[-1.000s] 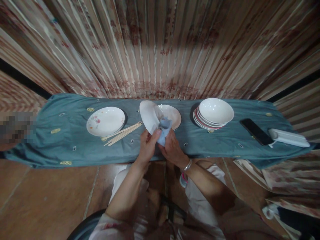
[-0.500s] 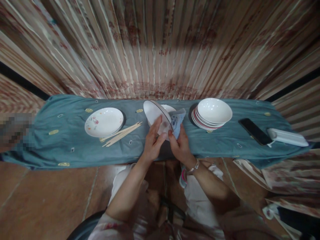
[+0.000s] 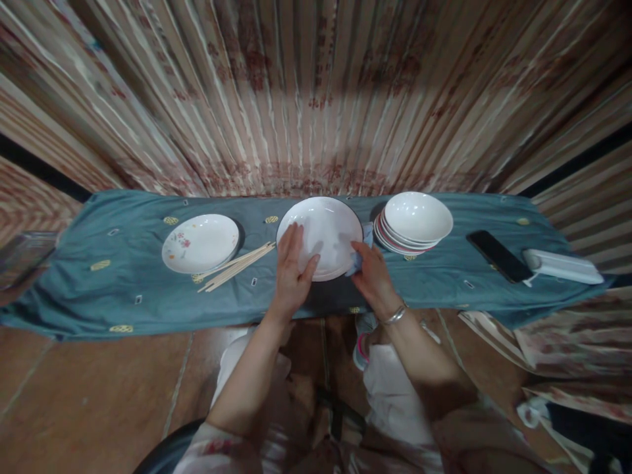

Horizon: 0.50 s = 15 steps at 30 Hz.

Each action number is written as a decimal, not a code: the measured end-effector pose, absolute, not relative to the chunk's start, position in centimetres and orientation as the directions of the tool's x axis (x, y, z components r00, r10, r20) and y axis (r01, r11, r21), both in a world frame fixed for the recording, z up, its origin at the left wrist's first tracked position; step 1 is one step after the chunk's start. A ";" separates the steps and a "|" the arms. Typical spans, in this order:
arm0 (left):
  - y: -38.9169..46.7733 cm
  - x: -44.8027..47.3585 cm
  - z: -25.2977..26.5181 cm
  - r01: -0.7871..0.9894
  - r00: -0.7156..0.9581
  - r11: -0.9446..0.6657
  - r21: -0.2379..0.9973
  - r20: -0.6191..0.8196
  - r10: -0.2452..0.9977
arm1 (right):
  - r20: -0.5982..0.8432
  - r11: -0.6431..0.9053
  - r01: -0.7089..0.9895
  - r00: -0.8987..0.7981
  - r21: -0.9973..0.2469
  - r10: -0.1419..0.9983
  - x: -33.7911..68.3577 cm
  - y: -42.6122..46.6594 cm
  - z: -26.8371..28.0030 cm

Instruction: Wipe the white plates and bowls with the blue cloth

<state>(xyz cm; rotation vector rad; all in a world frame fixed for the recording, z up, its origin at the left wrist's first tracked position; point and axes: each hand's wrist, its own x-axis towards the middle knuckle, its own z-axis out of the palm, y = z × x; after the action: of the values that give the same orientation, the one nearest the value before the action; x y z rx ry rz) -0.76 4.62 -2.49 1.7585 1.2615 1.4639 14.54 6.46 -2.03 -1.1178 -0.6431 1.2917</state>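
A white plate (image 3: 326,220) with a thin dark rim faces upward at the middle of the table, over at least one other plate whose edge shows beneath it. My left hand (image 3: 291,273) lies over its left front part, fingers stretched out and thumb apart. At the right rim, my right hand (image 3: 372,273) is closed on a light blue cloth (image 3: 354,263), its fingertips close to the plate; whether they also grip the rim I cannot tell. Part of the cloth is hidden behind the fingers.
Left stand flower-patterned plates (image 3: 202,243) with several wooden chopsticks (image 3: 234,268) beside them. To the right are stacked white bowls (image 3: 419,217), a black phone (image 3: 498,255) and a white device (image 3: 563,265). A green cloth (image 3: 138,263) covers the narrow table; a curtain (image 3: 306,99) hangs behind.
The plate has gone from steeply tilted in both hands to lying nearly level, facing up. My left hand has opened out over it, and my right hand has moved to its right rim with the cloth.
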 end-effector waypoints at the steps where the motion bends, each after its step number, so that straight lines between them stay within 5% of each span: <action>1: 4.9 -1.0 -2.8 0.333 -0.071 -0.416 0.846 0.463 0.884 | -0.224 -0.108 -0.425 0.233 -0.899 0.946 14.8 6.7 -2.3; 7: 6.2 -1.7 -5.7 -0.055 -0.307 -0.168 0.984 0.143 0.941 | -0.270 -0.119 -0.523 0.223 -0.844 0.937 16.2 8.2 -3.8; 15: 5.9 -0.7 -4.8 -0.445 -0.123 -0.041 0.895 -0.016 0.992 | -0.291 -0.154 -0.556 0.168 -0.817 0.942 16.6 9.1 -5.7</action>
<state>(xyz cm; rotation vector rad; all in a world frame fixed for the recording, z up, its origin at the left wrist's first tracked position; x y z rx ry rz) -0.70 5.87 -4.84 0.8070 0.9369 1.4919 16.65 9.05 -5.66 -1.0455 -0.4895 1.4033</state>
